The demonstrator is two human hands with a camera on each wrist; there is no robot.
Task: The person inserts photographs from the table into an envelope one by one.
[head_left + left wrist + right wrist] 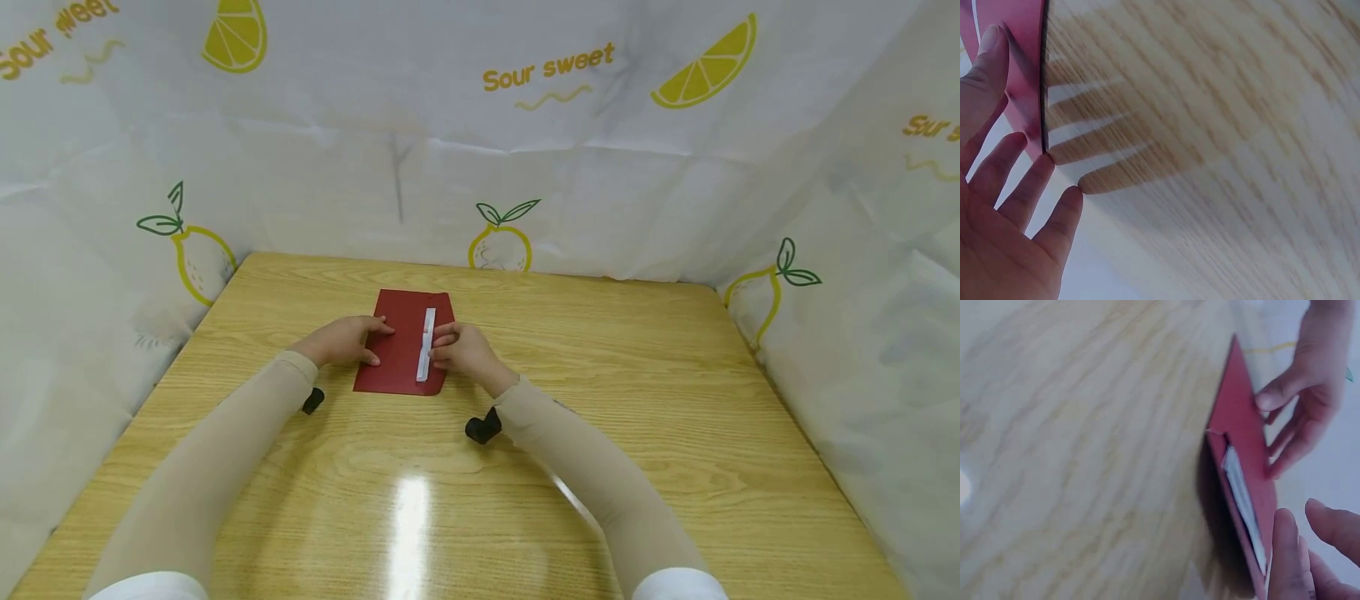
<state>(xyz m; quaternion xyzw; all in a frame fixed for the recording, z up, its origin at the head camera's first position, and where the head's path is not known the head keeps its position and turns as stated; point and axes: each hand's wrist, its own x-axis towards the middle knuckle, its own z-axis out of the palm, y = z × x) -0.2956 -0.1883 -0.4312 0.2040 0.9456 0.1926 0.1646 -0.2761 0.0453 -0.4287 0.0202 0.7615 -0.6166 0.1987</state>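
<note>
A flat red envelope (393, 346) lies on the table, left of the middle in the head view. A white paper strip (426, 343) runs along its right side, near the flap edge. My left hand (343, 342) rests at the envelope's left side, thumb and fingers spread; its fingertips meet the table by the red edge in the left wrist view. My right hand (471, 357) is over the right edge, fingertips at the strip. In the right wrist view, the right-hand fingers (1285, 562) look extended beside the envelope, with a gap to the thumb; exact contact is unclear.
The wooden table (637, 375) extends around the envelope. A white curtain with lemon prints (435, 158) hangs behind and at both sides. Black wrist-worn pieces (483, 427) stick out below the forearms. Light glares on the near tabletop.
</note>
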